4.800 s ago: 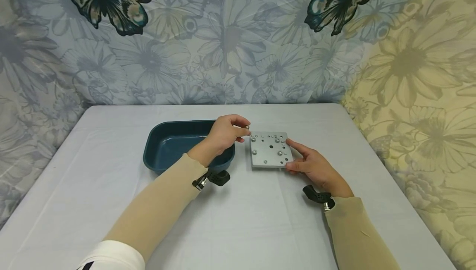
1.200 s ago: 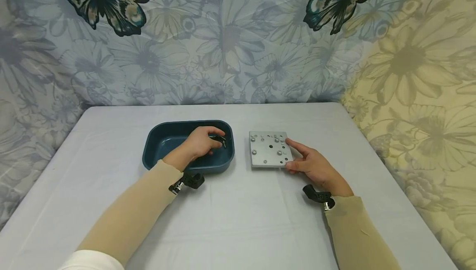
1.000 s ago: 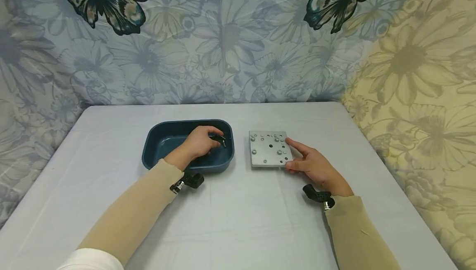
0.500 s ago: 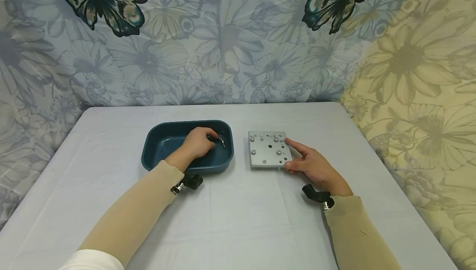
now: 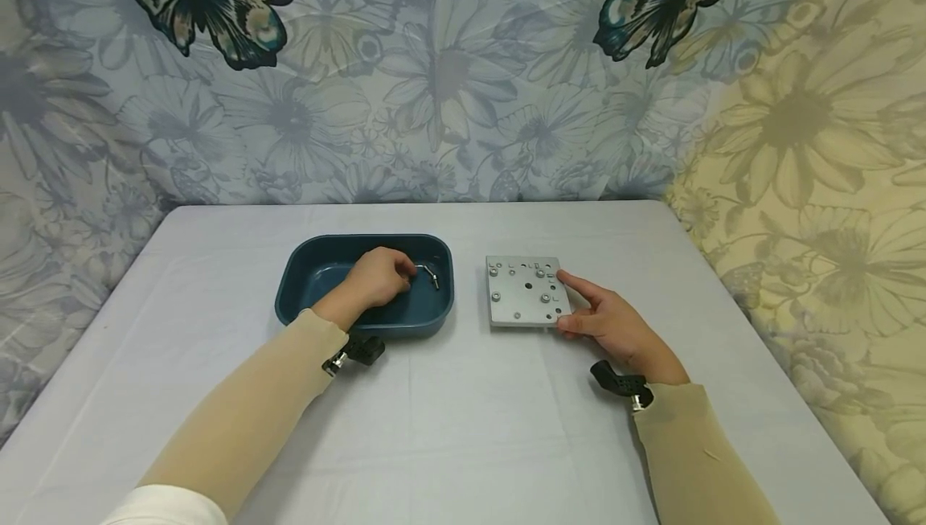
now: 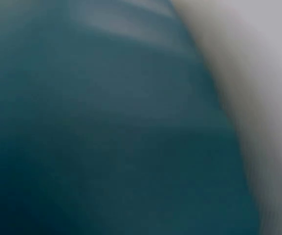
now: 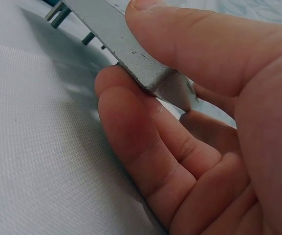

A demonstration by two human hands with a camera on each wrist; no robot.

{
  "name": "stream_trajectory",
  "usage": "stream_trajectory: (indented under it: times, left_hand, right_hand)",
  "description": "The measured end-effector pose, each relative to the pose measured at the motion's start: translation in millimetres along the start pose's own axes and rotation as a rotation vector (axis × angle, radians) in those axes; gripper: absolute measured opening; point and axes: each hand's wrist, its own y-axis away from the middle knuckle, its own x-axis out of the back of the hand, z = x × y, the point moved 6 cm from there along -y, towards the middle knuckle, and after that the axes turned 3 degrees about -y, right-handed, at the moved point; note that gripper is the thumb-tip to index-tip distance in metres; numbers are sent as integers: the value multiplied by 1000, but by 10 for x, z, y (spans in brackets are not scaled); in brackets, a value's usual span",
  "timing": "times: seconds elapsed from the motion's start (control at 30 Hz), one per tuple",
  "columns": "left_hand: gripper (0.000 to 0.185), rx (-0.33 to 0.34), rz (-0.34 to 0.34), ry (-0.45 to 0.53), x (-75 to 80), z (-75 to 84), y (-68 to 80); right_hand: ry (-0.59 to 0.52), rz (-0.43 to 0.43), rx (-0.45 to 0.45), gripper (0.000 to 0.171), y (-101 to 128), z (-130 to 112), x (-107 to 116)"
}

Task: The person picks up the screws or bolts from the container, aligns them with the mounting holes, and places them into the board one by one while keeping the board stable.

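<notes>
The left wrist view is a blur of teal tub [image 6: 106, 147]. The left hand [image 5: 376, 280] curls its fingers on a small metal part [image 5: 431, 276] inside the tub; whether they pinch it is unclear. The right hand [image 5: 611, 324] pinches the grey plate [image 5: 524, 292] at its corner on the white-clothed table [image 5: 470, 428], before a butterfly-print backdrop [image 5: 448, 67].

right hand [image 7: 199, 142] pinching the corner of a grey metal plate [image 7: 116, 36], thumb on top, fingers [image 7: 131, 117] underneath, over white cloth [image 7: 28, 147]

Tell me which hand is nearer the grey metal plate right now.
Right. The right hand pinches the grey metal plate at its near right corner, thumb on top. The left hand is apart from it, inside the blue tray to the plate's left.
</notes>
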Motion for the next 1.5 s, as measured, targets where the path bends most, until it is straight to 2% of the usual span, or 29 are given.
stream_trajectory:
  times: [0.17, 0.37, 0.6, 0.73, 0.87, 1.1, 1.4, 1.5]
  left_hand:
    - [26, -50, -33, -39, -11, -20, -33]
    - [14, -56, -36, -94, -20, -38, -42]
    - [25, -147, -50, -127, -13, 14, -9]
    - [22, -175, -70, -147, -21, 22, -13]
    - [20, -180, -75, -157, -21, 23, -12]
    - [15, -248, -49, -191, -9, 94, 38]
    - [13, -222, -60, -180, -24, 64, 24]
    - [14, -210, -56, -140, -3, 58, 19]
  right_hand:
    - [-4, -3, 10, 94, 9, -11, 1]
    - [-18, -8, 11, 94, 3, -6, -7]
    - [-32, -15, 17, 93, 2, -8, -6]
    - [-38, -24, 29, 92, -1, -13, -10]
    - [-47, -30, 33, 93, 0, -11, -15]
    - [-41, -27, 37, 93, 0, -7, -15]
    - [-58, -14, 14, 93, 5, -16, -19]
    - [-53, -18, 16, 93, 10, -13, -24]
